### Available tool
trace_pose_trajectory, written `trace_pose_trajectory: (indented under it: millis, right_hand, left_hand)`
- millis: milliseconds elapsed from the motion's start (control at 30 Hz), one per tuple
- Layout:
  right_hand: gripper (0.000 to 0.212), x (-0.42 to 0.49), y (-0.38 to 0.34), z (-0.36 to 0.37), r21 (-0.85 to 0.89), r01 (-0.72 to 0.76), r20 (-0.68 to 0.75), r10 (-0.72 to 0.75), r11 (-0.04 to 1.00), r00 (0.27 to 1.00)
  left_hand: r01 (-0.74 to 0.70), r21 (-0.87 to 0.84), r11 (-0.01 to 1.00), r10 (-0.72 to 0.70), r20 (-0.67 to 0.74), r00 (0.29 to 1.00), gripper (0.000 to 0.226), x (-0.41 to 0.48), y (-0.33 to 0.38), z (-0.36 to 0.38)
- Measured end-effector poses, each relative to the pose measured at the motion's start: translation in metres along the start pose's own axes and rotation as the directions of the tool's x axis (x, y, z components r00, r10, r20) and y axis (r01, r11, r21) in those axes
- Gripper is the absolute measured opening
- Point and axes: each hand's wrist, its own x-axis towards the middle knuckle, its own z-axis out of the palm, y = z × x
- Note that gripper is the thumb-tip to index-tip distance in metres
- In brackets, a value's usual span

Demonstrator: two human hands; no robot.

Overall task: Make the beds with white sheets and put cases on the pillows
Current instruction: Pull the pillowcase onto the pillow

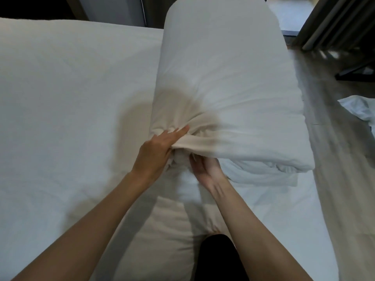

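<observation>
A pillow (pixel 223 78) lies across the bed (pixel 60 98); crumpled cloth (pixel 359 108) on floor (pixel 328 142).

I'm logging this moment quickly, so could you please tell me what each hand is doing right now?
Left hand: closed, holding the pillowcase hem.
Right hand: fingers tucked under the hem, blurred; cannot be told.

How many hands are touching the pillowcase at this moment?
2. The left hand grips the bunched near edge of the pillowcase; the right hand is just beneath it, fingers in the cloth, its hold blurred.
</observation>
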Motion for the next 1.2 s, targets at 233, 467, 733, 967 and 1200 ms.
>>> trace_pose_trajectory:
  millis: [233, 467, 733, 967, 1200]
  right_hand:
    - [0.050, 0.027, 0.040, -0.011, -0.881, 0.032, -0.007, -0.079, 0.472, 0.997]
    - [0.051, -0.017, 0.033, -0.077, -0.851, 0.165, 0.035, -0.259, 0.499, 0.965]
    - [0.055, -0.074, -0.002, -0.113, -0.492, 0.072, -0.333, -0.265, 0.867, 0.905]
    - [0.041, -0.024, -0.062, -0.083, -0.487, 0.107, -0.116, -0.185, 0.867, 0.976]
    - [0.038, -0.044, -0.054, -0.104, -0.880, -0.050, -0.116, -0.112, 0.472, 0.987]
  left_hand:
    - [0.020, 0.197, 0.980, -0.053, 0.165, 0.985, 0.047, -0.006, -0.019, -0.007]
    - [0.021, 0.094, 0.995, -0.037, 0.167, 0.985, 0.092, 0.003, 0.029, 0.002]
    - [-0.219, 0.333, 0.917, 0.090, 0.363, 0.927, 0.086, 0.050, 0.093, 0.038]
    - [-0.272, 0.249, 0.930, 0.196, 0.291, 0.936, 0.072, 0.042, 0.082, 0.062]
    - [-0.289, 0.213, 0.933, 0.150, 0.501, 0.852, 0.078, 0.020, 0.073, 0.076]
